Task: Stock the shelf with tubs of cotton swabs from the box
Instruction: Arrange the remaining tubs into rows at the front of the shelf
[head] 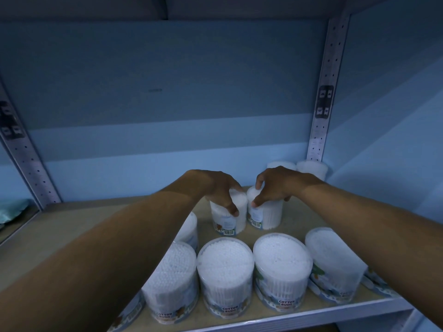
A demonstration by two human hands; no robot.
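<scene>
Far left edge: a teal thing (14, 209) lies beyond the left upright (26, 154); it is dim and cut by the frame, so I cannot tell what it is.
Shelf board: the shelf (79, 226) is pale, its left half bare.
Left forearm: it crosses over the front row and hides most of one tub (189, 228) behind it, and part of the leftmost front tub (171, 281).
Left hand: the left hand (215, 188) grips the left middle tub (230, 219) from above, fingers curled over the lid, thumb on the side wall.
Right hand: the right hand (275, 185) holds the right middle tub (266, 214) in the same way; the lid is mostly covered.
Two held tubs: they stand upright, just beside each other, in the middle of the board.
Front row: four tubs stand at the front edge; "COTTON BUDS" is readable on the second tub (226, 276) and the third tub (281, 269). The right forearm covers a part of the fourth tub (335, 262).
Back right corner: two back tubs (311, 168) stand by the right upright (326, 92), half hidden behind the right hand.
Box: out of view.
</scene>
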